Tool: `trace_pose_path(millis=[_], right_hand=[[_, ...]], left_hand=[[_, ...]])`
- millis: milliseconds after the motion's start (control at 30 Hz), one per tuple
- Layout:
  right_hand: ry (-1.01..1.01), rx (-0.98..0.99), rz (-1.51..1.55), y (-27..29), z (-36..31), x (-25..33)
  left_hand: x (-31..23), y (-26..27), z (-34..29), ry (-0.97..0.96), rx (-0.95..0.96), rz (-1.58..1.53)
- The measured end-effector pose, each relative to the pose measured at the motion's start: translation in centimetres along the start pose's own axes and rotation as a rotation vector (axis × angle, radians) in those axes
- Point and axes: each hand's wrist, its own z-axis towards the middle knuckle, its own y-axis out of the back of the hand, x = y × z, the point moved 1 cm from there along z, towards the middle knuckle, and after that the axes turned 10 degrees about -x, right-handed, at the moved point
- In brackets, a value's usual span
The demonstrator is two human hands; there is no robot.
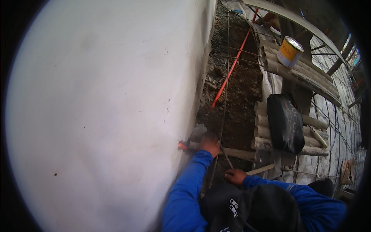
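My left hand [210,146] is down at the foot of the white wall [104,108], closed over something I cannot make out, beside a dull round bar [239,153] lying across the trench. An orange pipe end [182,145] pokes out of the wall just left of it. My right hand [235,176], nearer to me, has its fingers curled at the lower end of a thin strip [227,156]. That strip slants up toward my left hand. A pale wooden stick [260,169] lies right of my right hand.
A long orange pipe [232,73] runs along the dirt trench [245,116], crossed by thin rebar [228,50]. Corrugated sheets [261,131] at the right carry a black bag [285,123] and a paint can [290,52]. Another person's hand [268,21] shows at the far end.
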Motion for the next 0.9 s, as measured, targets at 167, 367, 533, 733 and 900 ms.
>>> trace_pose_path(millis=[167, 367, 533, 733, 900], right_hand=[[-0.058, 0.006, -0.01, -2.3, -0.2, -1.6], [-0.061, -0.47, -0.13, -5.2, 1.6, -1.0], [-0.438, -0.28, -0.167, -7.3, 7.1, 1.6], [0.013, -0.367, 0.107, -4.6, 5.8, 0.8], [-0.104, -0.474, 0.318, 3.1, 5.7, 0.0]], left_hand=[[0.7, -0.1, 0.8, 0.369, 0.308, -0.008], [0.1, -1.6, -4.3, 0.188, -0.195, -0.182], [-0.3, -3.7, -14.8, 0.352, -0.359, -0.483], [1.9, -7.8, -14.0, -0.101, -0.272, -0.595], [1.7, -8.1, -11.8, -0.147, -0.084, -0.494]])
